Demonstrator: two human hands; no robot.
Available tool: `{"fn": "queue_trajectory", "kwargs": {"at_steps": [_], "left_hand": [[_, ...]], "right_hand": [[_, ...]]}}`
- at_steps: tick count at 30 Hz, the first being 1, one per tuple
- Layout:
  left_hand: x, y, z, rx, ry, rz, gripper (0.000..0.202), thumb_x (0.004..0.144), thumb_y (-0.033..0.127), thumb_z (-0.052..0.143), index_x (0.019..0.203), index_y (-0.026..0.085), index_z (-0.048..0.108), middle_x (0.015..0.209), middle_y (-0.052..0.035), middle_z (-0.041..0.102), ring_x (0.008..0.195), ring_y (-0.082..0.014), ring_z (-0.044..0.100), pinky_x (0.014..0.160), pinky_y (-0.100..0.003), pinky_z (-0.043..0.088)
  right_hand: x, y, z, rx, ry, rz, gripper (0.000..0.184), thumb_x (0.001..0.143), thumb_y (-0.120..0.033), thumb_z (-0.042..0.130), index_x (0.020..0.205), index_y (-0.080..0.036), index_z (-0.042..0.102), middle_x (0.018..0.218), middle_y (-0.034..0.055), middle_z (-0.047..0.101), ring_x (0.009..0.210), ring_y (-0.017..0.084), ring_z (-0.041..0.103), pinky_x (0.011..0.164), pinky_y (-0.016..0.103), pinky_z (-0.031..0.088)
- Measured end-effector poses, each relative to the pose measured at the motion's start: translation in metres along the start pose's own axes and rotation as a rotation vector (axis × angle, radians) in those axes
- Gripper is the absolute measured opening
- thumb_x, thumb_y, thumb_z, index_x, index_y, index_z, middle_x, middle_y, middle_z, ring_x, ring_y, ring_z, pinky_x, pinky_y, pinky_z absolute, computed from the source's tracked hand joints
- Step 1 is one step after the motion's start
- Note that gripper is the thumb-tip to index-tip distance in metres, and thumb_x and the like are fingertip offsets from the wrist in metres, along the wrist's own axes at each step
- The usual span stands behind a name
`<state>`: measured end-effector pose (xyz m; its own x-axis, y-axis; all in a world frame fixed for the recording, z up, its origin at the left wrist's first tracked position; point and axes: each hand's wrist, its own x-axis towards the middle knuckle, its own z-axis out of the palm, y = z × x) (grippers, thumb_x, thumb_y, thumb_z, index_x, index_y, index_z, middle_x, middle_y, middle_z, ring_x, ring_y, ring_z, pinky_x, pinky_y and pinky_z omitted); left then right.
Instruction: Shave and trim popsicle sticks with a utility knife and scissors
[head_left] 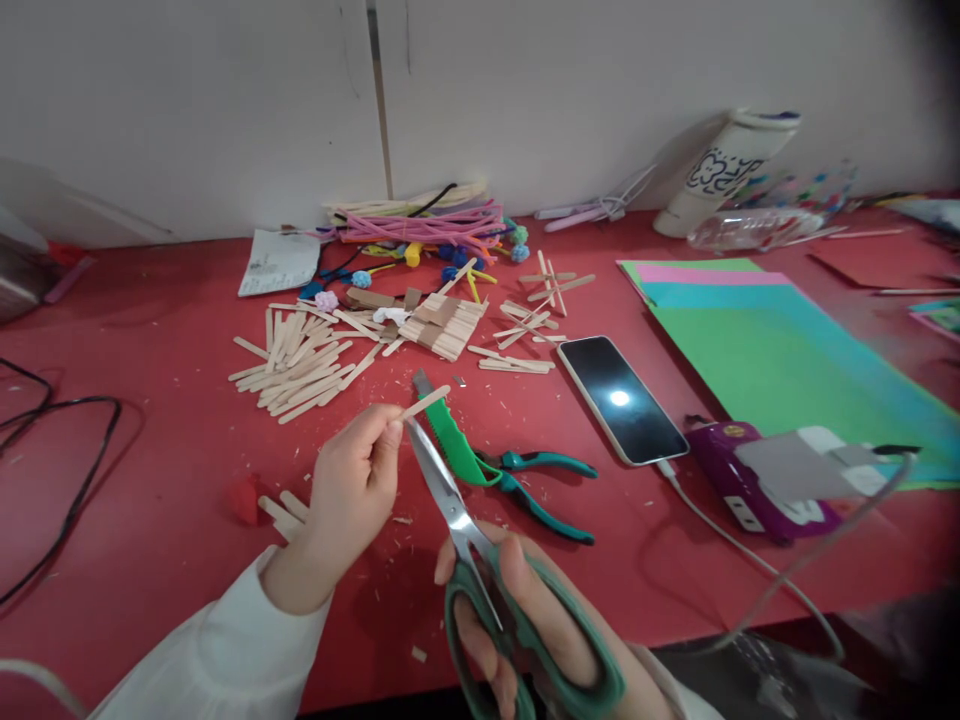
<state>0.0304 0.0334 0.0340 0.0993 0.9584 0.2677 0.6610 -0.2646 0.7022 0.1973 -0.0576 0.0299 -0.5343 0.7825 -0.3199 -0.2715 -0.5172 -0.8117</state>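
Red table [150, 400], left hand [352, 480] pinching stick [426, 402], right hand [555, 615] gripping scissors [455, 512], paper [279, 262] bearing illegible writing

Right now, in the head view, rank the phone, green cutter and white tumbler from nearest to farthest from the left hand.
1. Green cutter: just right of the left hand.
2. Phone: farther right.
3. White tumbler: far back, on the right.
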Motion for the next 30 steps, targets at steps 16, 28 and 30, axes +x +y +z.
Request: {"fn": "queue_trajectory", "kwargs": {"at_steps": [16, 28, 30], "left_hand": [[0.01, -0.012, -0.018, -0.443, -0.049, -0.314, 0.014, 0.076, 0.035, 0.052, 0.082, 0.022, 0.048, 0.056, 0.0065, 0.05, 0.05, -0.011, 0.043, 0.049, -0.024, 0.032], [0.01, -0.012, -0.012, -0.444, -0.133, -0.29, 0.018, 0.075, 0.037, 0.051, 0.082, 0.021, 0.046, 0.052, 0.0061, 0.053, 0.047, -0.0117, 0.045, 0.047, -0.024, 0.033], [0.01, -0.011, -0.013, -0.428, -0.175, -0.288, 0.017, 0.076, 0.038, 0.049, 0.081, 0.022, 0.046, 0.051, 0.0059, 0.054, 0.045, -0.0119, 0.045, 0.046, -0.023, 0.032]], "right_hand": [[-0.01, -0.041, -0.058, -1.846, 0.771, -0.15, 0.037, 0.078, -0.027, 0.056, 0.114, -0.019, 0.058, 0.09, 0.0068, 0.074, 0.077, 0.026, 0.07, 0.053, 0.028, 0.044], [0.048, -0.062, -0.065, -1.842, 0.799, -0.049, 0.038, 0.089, -0.021, 0.055, 0.125, -0.013, 0.053, 0.107, 0.0131, 0.071, 0.098, 0.028, 0.066, 0.069, 0.03, 0.045], [0.05, -0.068, -0.07, -1.848, 0.827, -0.069, 0.038, 0.09, -0.022, 0.053, 0.127, -0.014, 0.052, 0.111, 0.013, 0.07, 0.103, 0.028, 0.064, 0.073, 0.031, 0.046]]}}
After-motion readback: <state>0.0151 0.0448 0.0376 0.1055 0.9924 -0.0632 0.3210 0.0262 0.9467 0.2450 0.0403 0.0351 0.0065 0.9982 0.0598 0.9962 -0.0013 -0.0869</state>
